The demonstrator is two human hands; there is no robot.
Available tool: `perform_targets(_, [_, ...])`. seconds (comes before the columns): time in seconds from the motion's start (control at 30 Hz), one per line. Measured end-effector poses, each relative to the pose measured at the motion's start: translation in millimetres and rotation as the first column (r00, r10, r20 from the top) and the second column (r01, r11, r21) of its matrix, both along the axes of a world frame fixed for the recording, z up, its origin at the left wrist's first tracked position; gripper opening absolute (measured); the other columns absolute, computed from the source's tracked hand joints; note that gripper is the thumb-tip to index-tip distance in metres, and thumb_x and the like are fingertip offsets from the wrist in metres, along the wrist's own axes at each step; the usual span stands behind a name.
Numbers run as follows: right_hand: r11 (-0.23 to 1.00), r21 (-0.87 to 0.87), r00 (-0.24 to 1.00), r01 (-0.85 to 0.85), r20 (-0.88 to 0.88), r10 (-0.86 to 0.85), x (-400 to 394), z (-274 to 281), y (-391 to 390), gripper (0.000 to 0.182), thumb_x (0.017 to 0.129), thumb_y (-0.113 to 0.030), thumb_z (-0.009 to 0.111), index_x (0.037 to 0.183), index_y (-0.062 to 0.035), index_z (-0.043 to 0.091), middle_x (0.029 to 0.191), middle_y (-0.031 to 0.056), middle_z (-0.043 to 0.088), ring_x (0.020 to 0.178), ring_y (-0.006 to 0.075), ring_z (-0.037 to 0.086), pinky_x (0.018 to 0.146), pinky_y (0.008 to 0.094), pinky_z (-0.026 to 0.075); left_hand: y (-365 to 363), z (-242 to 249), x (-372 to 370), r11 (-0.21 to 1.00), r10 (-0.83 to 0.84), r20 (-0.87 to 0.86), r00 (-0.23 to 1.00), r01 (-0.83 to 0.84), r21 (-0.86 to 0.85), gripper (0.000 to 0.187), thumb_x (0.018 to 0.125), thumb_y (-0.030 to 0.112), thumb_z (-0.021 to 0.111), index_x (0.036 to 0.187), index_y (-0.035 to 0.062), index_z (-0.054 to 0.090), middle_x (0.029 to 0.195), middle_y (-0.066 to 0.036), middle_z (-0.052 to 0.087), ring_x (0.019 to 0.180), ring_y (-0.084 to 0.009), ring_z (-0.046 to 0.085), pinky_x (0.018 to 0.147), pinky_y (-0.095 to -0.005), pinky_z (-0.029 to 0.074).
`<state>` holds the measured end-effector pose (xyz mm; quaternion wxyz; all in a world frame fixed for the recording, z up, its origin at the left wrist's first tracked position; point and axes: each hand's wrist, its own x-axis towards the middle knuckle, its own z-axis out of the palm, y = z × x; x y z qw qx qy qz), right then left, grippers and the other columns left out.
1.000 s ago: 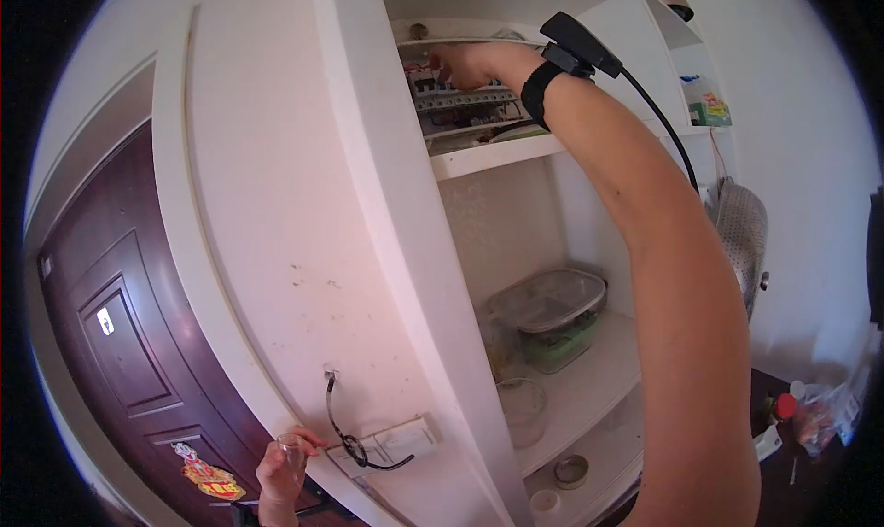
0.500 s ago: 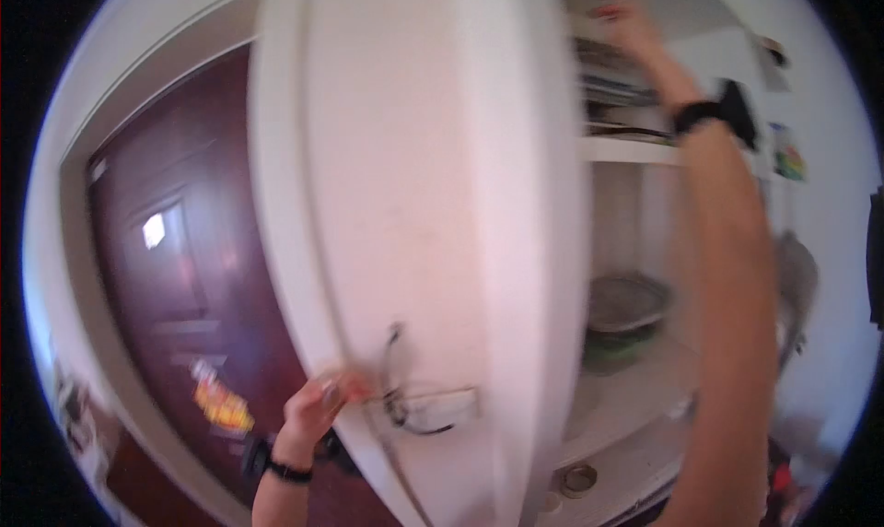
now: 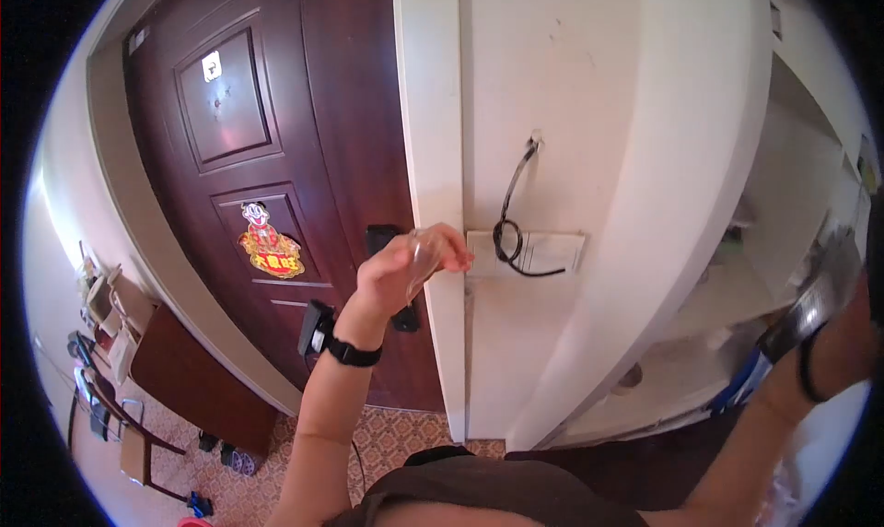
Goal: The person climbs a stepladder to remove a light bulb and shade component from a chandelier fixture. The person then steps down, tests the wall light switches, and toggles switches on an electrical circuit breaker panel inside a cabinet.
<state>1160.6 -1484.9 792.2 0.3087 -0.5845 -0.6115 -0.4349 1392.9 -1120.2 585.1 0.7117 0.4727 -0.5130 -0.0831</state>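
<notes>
My left hand (image 3: 410, 264) is raised in front of the door frame, its fingers curled round a clear, shiny plastic piece (image 3: 424, 262); its exact kind does not show. Just right of the fingertips, a knotted black cable (image 3: 507, 241) comes out of the wall and hangs over a white wall plate (image 3: 543, 253). My right hand (image 3: 847, 338) is low at the right edge of the view, near the shelves. It is dark and partly cut off, so its fingers cannot be made out. Both wrists wear black bands with a device.
A dark red door (image 3: 230, 158) with a colourful sticker (image 3: 270, 243) fills the left. White shelving (image 3: 737, 292) stands at the right behind a rounded white post (image 3: 686, 158). A chair (image 3: 135, 453) and a brown wooden panel (image 3: 198, 375) are at lower left on the patterned floor.
My view has turned left and down. My right hand has come down from the upper shelf to the lower right. The left hand stays raised with the clear plastic piece.
</notes>
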Motion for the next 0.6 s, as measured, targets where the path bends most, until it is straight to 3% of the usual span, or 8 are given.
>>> perform_targets(0.03, [1.000,0.003,1.000,0.014,-0.005,-0.014,0,-43,6,0.027,0.080,-0.011,0.054,0.103,0.0029,0.048,0.096,0.0181,0.054,0.066,0.0232,0.051,0.050,0.0360,0.044,8,-10,-11,1.000,0.006,-0.022,1.000,-0.006,-0.007,0.059,0.079,0.053,0.055,0.089,-0.0041,0.066,0.105,-0.017,0.052,0.101,-0.0280,0.052,0.094,-0.0382,0.036])
perform_targets(0.13, [0.974,0.224,0.781,0.023,-0.612,0.122,14,-156,24,0.046,0.078,0.000,0.060,0.121,-0.0064,0.045,0.114,0.0092,0.050,0.077,0.0154,0.059,0.061,0.0264,0.050,41,-42,-51,0.998,0.058,-0.086,0.995,-0.056,0.035,0.059,0.079,0.053,0.056,0.088,-0.0040,0.066,0.104,-0.016,0.052,0.101,-0.0275,0.052,0.094,-0.0374,0.036])
perform_targets(0.17, [0.958,0.216,0.807,0.191,-0.589,-0.028,22,-168,64,0.035,0.075,0.003,0.060,0.109,-0.0023,0.052,0.097,0.0140,0.051,0.067,0.0168,0.054,0.056,0.0229,0.051,52,-55,-61,0.997,0.076,-0.079,0.994,-0.074,0.029,0.059,0.079,0.054,0.055,0.087,-0.0034,0.067,0.103,-0.016,0.052,0.102,-0.0273,0.052,0.094,-0.0370,0.036])
perform_targets(0.23, [0.950,0.063,0.487,0.307,-0.867,-0.100,45,-200,96,0.039,0.078,0.003,0.057,0.115,-0.0025,0.045,0.100,0.0095,0.053,0.064,0.0097,0.054,0.056,0.0228,0.048,79,-75,-83,0.992,0.128,-0.145,0.981,-0.124,0.031,0.059,0.080,0.054,0.053,0.088,-0.0034,0.067,0.103,-0.017,0.053,0.101,-0.0276,0.053,0.093,-0.0370,0.037])
perform_targets(0.27, [0.964,0.091,0.384,0.252,-0.923,-0.013,63,-215,114,0.042,0.079,0.002,0.058,0.118,-0.0038,0.043,0.100,0.0083,0.053,0.064,0.0095,0.054,0.056,0.0227,0.048,91,-88,-92,0.988,0.154,-0.189,0.970,-0.153,0.020,0.059,0.080,0.054,0.052,0.088,-0.0034,0.067,0.103,-0.018,0.054,0.101,-0.0277,0.054,0.093,-0.0371,0.038])
perform_targets(0.3, [0.973,0.126,0.265,0.194,-0.962,0.072,81,-233,130,0.045,0.079,0.001,0.058,0.120,-0.0050,0.041,0.100,0.0071,0.053,0.064,0.0092,0.054,0.056,0.0226,0.047,103,-101,-102,0.987,0.158,-0.191,0.969,-0.157,0.019,0.059,0.080,0.054,0.052,0.088,-0.0034,0.067,0.103,-0.018,0.054,0.101,-0.0277,0.054,0.093,-0.0371,0.038])
perform_targets(0.4, [0.973,0.092,0.160,0.212,-0.985,0.059,128,-267,169,0.046,0.082,-0.002,0.058,0.123,-0.0081,0.039,0.099,0.0065,0.054,0.063,0.0091,0.053,0.055,0.0230,0.046,141,-126,-135,0.978,0.198,-0.260,0.945,-0.209,-0.014,0.059,0.080,0.053,0.053,0.089,-0.0036,0.067,0.105,-0.019,0.055,0.100,-0.0278,0.054,0.092,-0.0374,0.039])
perform_targets(0.6, [0.910,0.070,0.145,0.408,-0.989,0.011,230,-325,182,0.055,0.078,-0.010,0.060,0.130,-0.0153,0.040,0.082,0.0008,0.053,0.053,0.0071,0.046,0.040,0.0219,0.034,203,-159,-202,0.946,0.265,-0.398,0.878,-0.318,-0.071,0.051,0.088,0.041,0.048,0.092,-0.0058,0.066,0.109,-0.017,0.056,0.104,-0.0265,0.053,0.092,-0.0372,0.040])
